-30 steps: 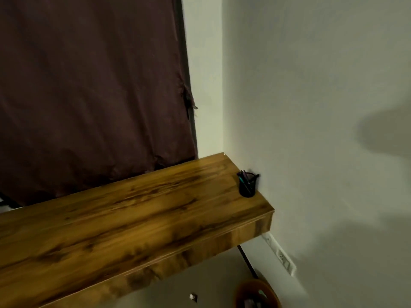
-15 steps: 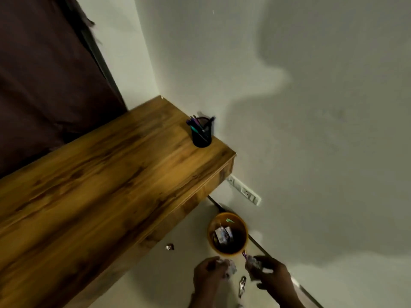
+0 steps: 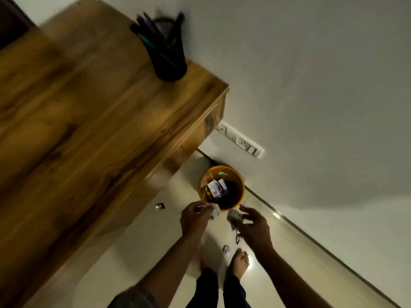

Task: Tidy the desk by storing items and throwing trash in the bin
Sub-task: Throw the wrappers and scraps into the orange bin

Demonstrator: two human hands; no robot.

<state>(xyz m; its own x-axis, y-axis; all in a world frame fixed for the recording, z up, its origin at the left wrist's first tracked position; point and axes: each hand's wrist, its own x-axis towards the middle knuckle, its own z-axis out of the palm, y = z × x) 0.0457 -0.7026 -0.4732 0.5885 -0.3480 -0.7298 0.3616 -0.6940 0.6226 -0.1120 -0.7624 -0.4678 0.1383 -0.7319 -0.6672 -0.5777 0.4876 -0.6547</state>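
While both hands hover just short of the orange bin (image 3: 238, 174), each holds its own piece of trash. The left hand (image 3: 192, 217) curls its fingers round a crumpled paper ball (image 3: 213, 210), and the right hand (image 3: 253, 223) pinches a second crumpled wad (image 3: 234, 215) between thumb and fingertips, with something thin and dark dangling below it that I cannot identify. Both wads sit near the bin's closest rim, not yet over the opening.

Crumpled paper like this should be very light, soft and springy; it will give under the fingers and cannot break. A loose fingertip hold anywhere on the ball is enough, and the risk lies in the drop: so light a thing may bounce off the rim or drift wide, so the release is best made directly above the mouth.

Inside the bin lies a small printed carton (image 3: 216, 188) with coloured panels; there is lettering on it, but it is too small and blurred to read, and no brand can be made out. Two small scraps lie on the pale floor, a foil-like wrapper (image 3: 160, 206) near the wooden desk (image 3: 89, 121) and another bit (image 3: 226, 248) by the bare feet. On the desk's corner stands a dark pen holder (image 3: 169, 61) full of pens, blurred, no writing visible.
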